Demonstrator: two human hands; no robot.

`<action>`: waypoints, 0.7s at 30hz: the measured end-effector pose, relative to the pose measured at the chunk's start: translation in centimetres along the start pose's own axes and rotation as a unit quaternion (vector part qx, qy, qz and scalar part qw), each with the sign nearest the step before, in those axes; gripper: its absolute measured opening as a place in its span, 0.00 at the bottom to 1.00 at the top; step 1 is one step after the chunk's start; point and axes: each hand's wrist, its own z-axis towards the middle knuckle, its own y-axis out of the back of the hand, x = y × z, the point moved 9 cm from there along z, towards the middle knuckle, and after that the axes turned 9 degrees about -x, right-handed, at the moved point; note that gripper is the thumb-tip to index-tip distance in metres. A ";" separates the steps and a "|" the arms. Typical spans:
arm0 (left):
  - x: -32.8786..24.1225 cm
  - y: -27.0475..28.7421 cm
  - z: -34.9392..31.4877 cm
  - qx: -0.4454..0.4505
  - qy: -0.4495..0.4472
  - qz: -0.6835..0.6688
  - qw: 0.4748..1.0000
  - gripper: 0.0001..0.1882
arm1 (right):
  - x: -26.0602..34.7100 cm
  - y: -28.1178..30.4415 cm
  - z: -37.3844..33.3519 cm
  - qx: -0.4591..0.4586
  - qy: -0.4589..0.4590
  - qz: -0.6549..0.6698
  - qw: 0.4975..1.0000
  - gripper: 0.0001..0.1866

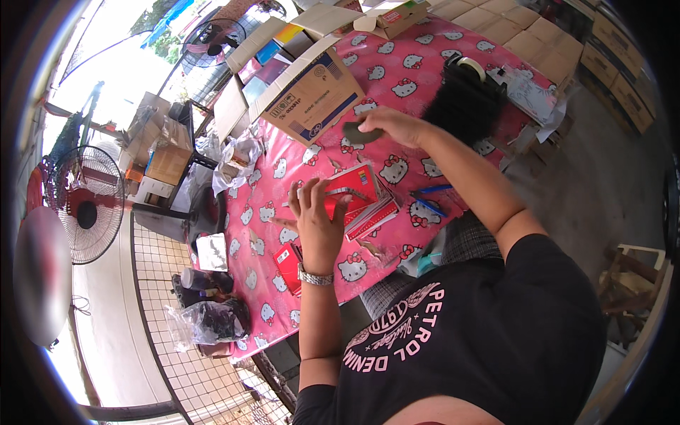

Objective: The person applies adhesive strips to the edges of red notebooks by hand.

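My right hand (400, 127), stretched out over the table beside the open carton, grips a dark olive, rounded flat thing (363, 132) whose kind I cannot make out. Lower down, my left hand (316, 216) has its fingers spread above a red card packet (361, 183) and hides part of it; a silver watch is on the wrist. More red packets (373, 221) with white edges lie in a stack under and beside it. Another red packet (287, 268) sits partly behind my left wrist. Two blue pens (430, 198) rest right of the stack.
The open cardboard carton (315, 99) stands at the far side of the pink cat-print tablecloth (280, 195). A black bristly mass (464, 106), a tape dispenser (471, 69) and papers (528, 95) are at the right. Fans (86, 214) and a plastic-bagged bundle (216, 322) stand left.
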 end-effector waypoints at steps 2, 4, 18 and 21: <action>2.3 -0.9 -0.6 0.005 0.049 -0.054 0.997 0.17 | 3.2 -4.3 -1.1 0.141 -0.006 0.058 0.988 0.19; 2.5 -1.0 -0.3 -0.012 0.038 -0.066 0.997 0.18 | 4.0 -7.4 -2.7 0.235 -0.017 -0.166 0.958 0.19; 2.4 -1.4 0.1 -0.017 0.043 -0.056 0.997 0.19 | 3.8 -7.7 -1.1 0.234 -0.021 -0.221 0.947 0.21; 3.6 -0.5 0.3 -0.044 0.116 -0.192 0.974 0.19 | 3.7 -7.0 0.1 0.228 -0.003 0.018 0.974 0.18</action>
